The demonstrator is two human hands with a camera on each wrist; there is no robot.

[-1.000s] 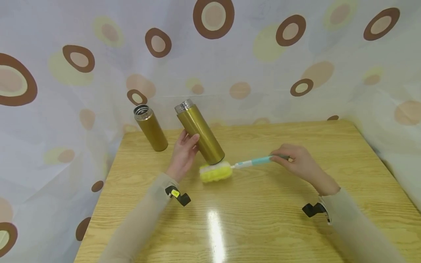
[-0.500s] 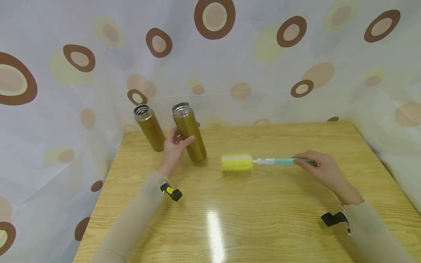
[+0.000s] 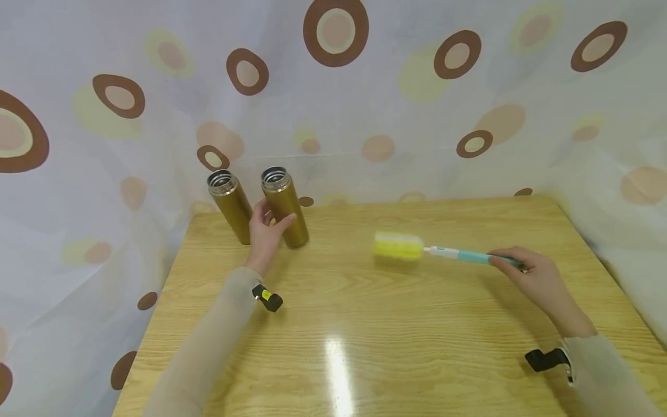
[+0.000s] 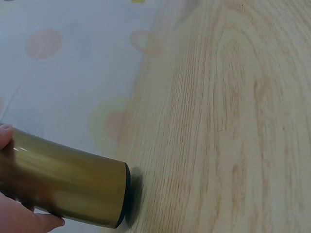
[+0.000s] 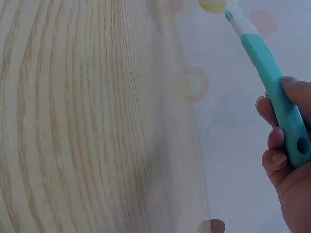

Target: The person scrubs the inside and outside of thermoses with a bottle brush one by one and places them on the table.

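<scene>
My left hand [image 3: 264,234] grips a gold metal thermos bottle [image 3: 288,211] around its body, thumb on the right side. The bottle is upright and lidless, its steel mouth facing up. In the left wrist view the base of this bottle [image 4: 73,182] is close over the table, with a shadow beside it. A second gold thermos bottle [image 3: 234,211], also lidless, stands just left of that hand. Far to the right, my right hand [image 3: 542,284] holds a bottle brush [image 3: 471,257] by its teal handle. The brush's yellow sponge head [image 3: 398,246] points left, above the table.
The wooden table [image 3: 417,336] reaches back to a patterned cloth [image 3: 365,104] that hangs behind and along the sides. Camera straps [image 3: 268,297] sit on both wrists.
The left hand has carried its bottle left and set it more upright, beside the second bottle. The right hand has drawn the brush away to the right, off the bottle's base.
</scene>
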